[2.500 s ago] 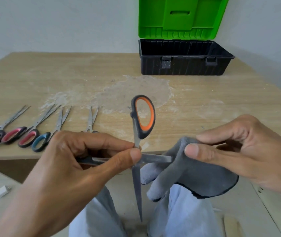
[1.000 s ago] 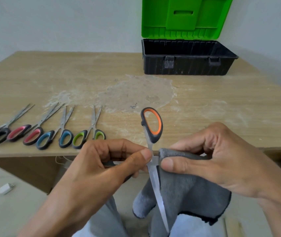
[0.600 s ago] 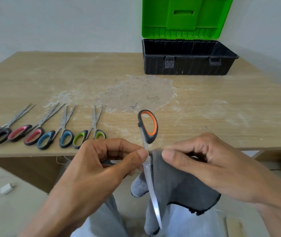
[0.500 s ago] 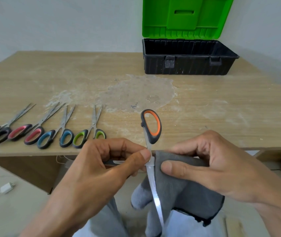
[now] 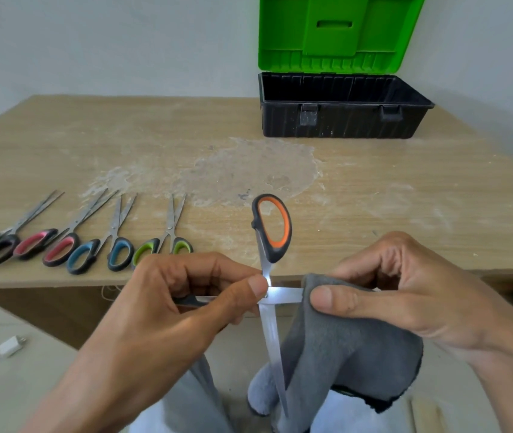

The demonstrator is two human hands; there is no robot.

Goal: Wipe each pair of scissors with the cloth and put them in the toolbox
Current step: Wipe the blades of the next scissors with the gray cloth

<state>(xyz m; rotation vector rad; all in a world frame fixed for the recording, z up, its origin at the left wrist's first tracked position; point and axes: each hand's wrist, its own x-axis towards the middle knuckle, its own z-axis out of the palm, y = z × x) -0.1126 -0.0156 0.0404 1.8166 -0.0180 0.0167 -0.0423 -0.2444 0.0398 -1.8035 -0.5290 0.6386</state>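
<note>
my left hand (image 5: 180, 307) pinches the open orange scissors (image 5: 275, 228) at the pivot | my right hand (image 5: 405, 295) clamps the grey cloth (image 5: 342, 348) round one blade, off the table (image 5: 405, 198) | second handle hidden behind my fingers (image 5: 205, 273) | toolbox (image 5: 342, 120) open behind

A scuffed wooden worktop (image 5: 405, 198) carries an open black toolbox (image 5: 342, 120); four pairs of scissors (image 5: 113, 228) lie in a row well left of the toolbox, nearer the front edge.
</note>
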